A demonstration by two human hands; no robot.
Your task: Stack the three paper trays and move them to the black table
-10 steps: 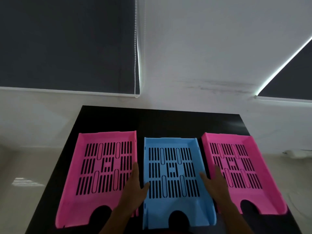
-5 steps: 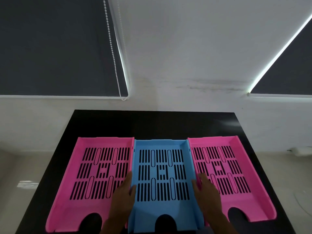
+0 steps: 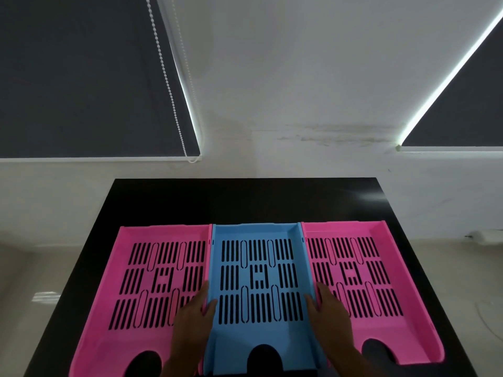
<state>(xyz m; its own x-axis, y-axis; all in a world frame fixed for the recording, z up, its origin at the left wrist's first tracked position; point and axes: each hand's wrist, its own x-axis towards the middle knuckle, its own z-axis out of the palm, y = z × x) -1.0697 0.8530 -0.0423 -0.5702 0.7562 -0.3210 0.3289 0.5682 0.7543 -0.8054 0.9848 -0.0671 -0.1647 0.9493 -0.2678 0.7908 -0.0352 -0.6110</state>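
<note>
Three slotted paper trays lie side by side on the black table. The blue tray is in the middle, a pink tray touches it on the left and another pink tray on the right. My left hand grips the blue tray's left wall, thumb inside, fingers over the left pink tray. My right hand grips its right wall in the same way. The blue tray's side walls sit slightly over the pink trays' inner edges.
A white wall stands behind the table, with dark roller blinds at upper left and upper right. A bead cord hangs by the left blind. Pale floor shows on both sides of the table.
The trays have come closer together, with the gaps beside the blue tray gone. Both hands have closed onto the blue tray's side walls. The view has shifted nearer.
</note>
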